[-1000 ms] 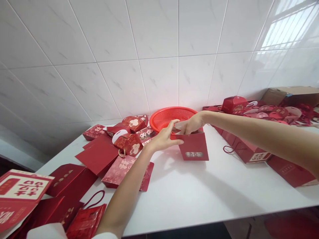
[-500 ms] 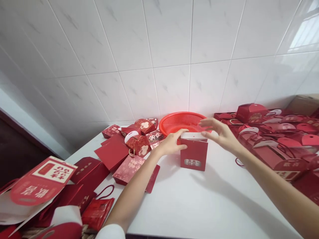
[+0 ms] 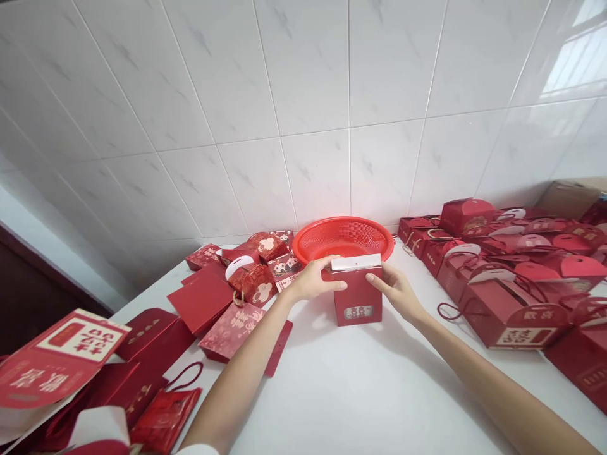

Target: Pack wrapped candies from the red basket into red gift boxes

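A red box (image 3: 358,297) with a small oval window stands upright on the white table, a white flap (image 3: 356,262) raised along its top. My left hand (image 3: 317,278) grips its upper left side, thumb on the front face and the other fingers behind. My right hand (image 3: 396,289) holds the upper right side, thumb on the front edge. Directly behind the box is a red mesh basket (image 3: 308,243).
Red boxes and bags, some patterned (image 3: 237,325), cover the table's left side. Rows of folded red gift boxes (image 3: 502,309) fill the right. A tiled wall (image 3: 313,170) rises behind, and a cardboard box (image 3: 569,199) sits at the far right.
My right hand has come down from above the box's right side and now grips it. The box faces forward more squarely. The whole view has shifted slightly.
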### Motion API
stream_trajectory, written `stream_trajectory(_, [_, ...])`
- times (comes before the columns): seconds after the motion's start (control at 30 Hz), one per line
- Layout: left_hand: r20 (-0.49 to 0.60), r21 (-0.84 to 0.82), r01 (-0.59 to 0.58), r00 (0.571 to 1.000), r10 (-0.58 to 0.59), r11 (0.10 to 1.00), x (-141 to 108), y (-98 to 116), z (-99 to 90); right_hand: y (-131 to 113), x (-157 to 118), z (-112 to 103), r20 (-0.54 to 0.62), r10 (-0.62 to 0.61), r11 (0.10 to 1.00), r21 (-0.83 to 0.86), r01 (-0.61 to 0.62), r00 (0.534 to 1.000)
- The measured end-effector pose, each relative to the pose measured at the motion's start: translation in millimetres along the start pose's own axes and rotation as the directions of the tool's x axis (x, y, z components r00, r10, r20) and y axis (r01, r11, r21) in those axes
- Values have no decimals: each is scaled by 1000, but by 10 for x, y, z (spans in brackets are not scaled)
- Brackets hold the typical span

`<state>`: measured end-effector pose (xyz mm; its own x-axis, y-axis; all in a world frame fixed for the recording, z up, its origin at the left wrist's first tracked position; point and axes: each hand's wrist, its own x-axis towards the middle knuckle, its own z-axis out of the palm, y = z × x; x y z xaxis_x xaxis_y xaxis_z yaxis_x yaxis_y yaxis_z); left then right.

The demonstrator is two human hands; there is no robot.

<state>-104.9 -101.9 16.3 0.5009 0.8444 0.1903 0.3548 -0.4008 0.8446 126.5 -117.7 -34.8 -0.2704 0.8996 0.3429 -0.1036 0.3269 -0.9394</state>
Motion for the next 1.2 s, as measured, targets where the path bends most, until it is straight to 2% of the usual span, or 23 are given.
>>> stream_trajectory(0.1, [-7,-57,-51,999,50,997,10,-1,-4,54,-24,-11,9,-18,1000,-13,18,1000])
stream_trajectory(0.23, [-56,-92,-93,995,88,991,22,2,29,105,-52,-12,-35,-8,1000,16,9,999])
stream_trajectory(0.37, [-100,-55,-134,987,128,989,12,40,57,67,-93,23,-65,23,997,79,-17,998])
stream_trajectory(0.47, [-154,-1,-155,976,153,988,6,55,59,14,-129,46,-44,21,995,98,-17,999])
stream_trajectory(0.63, [-242,47,-174,953,181,984,7,46,53,9,-166,39,-13,2,999,50,-2,1000])
stream_trajectory(0.87, [-189,129,-149,967,172,980,-9,41,32,129,-146,10,-16,26,1000,0,-26,1000])
stream_trajectory(1.0, [-174,137,-163,967,186,977,-4,7,27,113,-143,16,-14,25,999,-34,-26,1000])
stream_trajectory(1.2, [-140,92,-187,970,198,978,-11,-11,35,43,-155,-15,-36,-100,993,-60,98,994])
